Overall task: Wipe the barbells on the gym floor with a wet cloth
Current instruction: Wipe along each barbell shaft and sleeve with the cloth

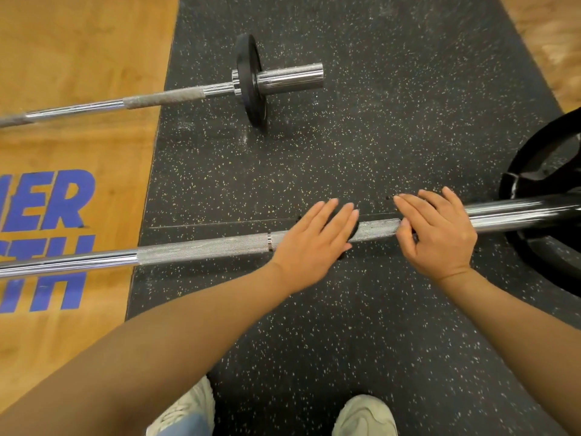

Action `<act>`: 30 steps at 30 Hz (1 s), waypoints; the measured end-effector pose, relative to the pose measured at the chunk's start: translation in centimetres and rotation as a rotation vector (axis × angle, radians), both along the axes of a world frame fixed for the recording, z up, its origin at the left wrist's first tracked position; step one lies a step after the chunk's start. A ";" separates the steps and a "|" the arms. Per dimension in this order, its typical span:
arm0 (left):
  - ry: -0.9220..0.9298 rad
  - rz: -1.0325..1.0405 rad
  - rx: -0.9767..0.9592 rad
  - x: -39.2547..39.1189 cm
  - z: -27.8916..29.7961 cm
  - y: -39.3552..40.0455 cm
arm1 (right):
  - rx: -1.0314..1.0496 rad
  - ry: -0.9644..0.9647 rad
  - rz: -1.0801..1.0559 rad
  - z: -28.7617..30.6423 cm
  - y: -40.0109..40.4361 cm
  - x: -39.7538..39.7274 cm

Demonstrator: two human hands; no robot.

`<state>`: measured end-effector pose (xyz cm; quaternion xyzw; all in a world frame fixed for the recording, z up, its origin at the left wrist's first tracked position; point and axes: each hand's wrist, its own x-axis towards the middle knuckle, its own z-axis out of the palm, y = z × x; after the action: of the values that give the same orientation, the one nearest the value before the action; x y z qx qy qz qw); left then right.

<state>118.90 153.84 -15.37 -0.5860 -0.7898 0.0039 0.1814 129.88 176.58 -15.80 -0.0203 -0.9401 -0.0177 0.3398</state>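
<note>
Directly beneath both hands runs the near barbell [204,247], lying across the speckled black rubber mat [377,136] and reaching out over the wooden floor [78,73] beyond the left hand [309,247]. Past the right hand [438,236] its shaft meets a large black weight plate [547,184]. The bar is chrome, smooth and shiny at its ends, with a rough grey gripping section under and between the hands and a thin ring mark just beside the left hand. A second barbell [163,99] lies well beyond the fingertips, carrying a small black plate [251,80] and a bright steel sleeve.

The left hand lies flat with fingers straight and together, pressing down on a dark cloth [353,232] that peeks out under the palm and against the bar. The right hand also rests on the bar with fingers extended forward, its thumb tucked down by the shaft; whether it grasps anything cannot be told. Two pale shoes [364,416] stand below the wrists.
</note>
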 end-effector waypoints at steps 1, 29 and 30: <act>-0.015 0.004 -0.005 0.4 0.1 1.3 | 0.003 -0.008 0.001 0.0 0.0 0.0; -0.091 0.049 -0.003 -4.3 1.2 -9.7 | 0.026 -0.044 0.054 -0.2 0.6 0.2; -0.089 0.101 0.017 -4.0 0.9 -9.6 | 0.028 -0.042 0.048 -0.2 0.6 0.1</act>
<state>114.93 144.22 -14.47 -0.5434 -0.8256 -0.0195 0.1507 130.01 177.15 -16.03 0.0075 -0.9469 -0.0229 0.3206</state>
